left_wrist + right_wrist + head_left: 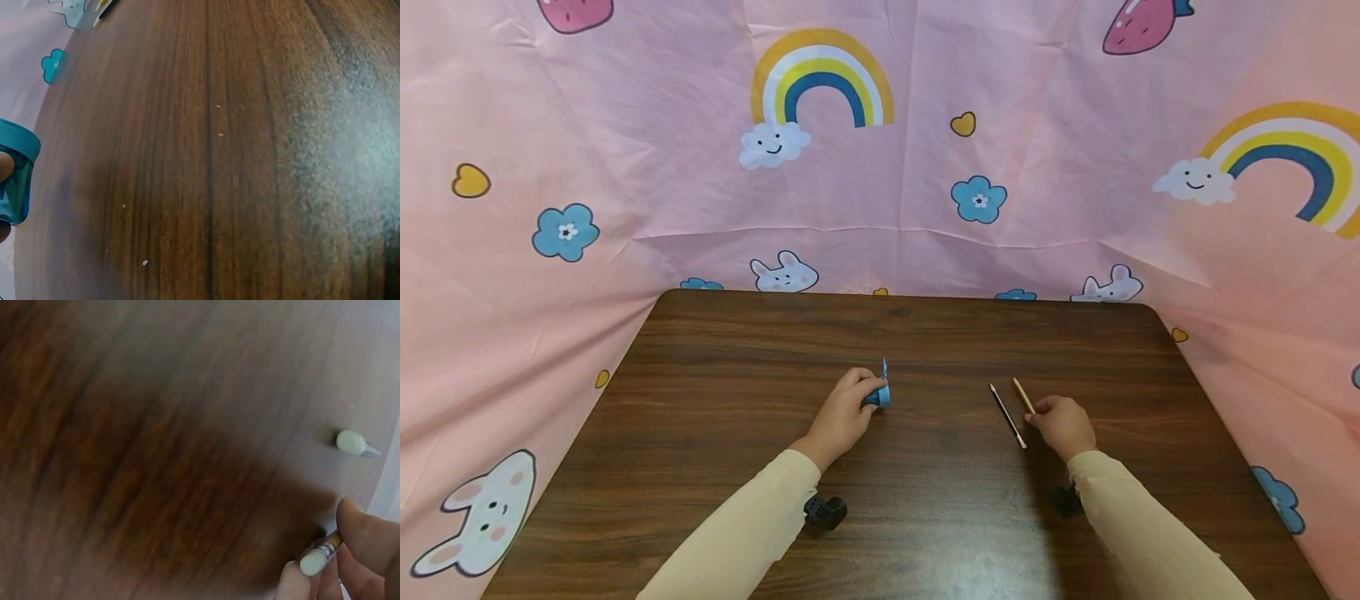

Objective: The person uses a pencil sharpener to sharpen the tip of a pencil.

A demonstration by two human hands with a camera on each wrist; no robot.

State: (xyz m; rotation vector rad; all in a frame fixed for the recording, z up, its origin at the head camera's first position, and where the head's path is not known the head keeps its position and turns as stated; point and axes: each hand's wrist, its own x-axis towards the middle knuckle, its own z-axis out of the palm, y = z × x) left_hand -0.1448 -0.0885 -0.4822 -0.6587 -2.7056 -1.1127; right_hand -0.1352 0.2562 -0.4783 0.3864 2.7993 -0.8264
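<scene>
My left hand (838,421) grips a small see-through blue container (883,396) over the middle of the table. A thin blue flap, like a raised lid, stands up from it in the head view. At the left wrist view's edge, its blue cap (20,142) and clear body show between fingertips. On the right, my right hand (1066,427) pinches a yellow pencil (1023,395) near its eraser end, point facing away. The right wrist view shows its white eraser (313,562) and metal band. Just left of it lies a dark pencil (1007,417) with a white eraser.
Both pencils are on or over a brown wood-grain table (737,350). A pink cloth (700,167) with rainbows, rabbits and flowers hangs around its back and sides. Small pale specks (145,262) dot the tabletop. A black device (826,512) sits at the left wrist.
</scene>
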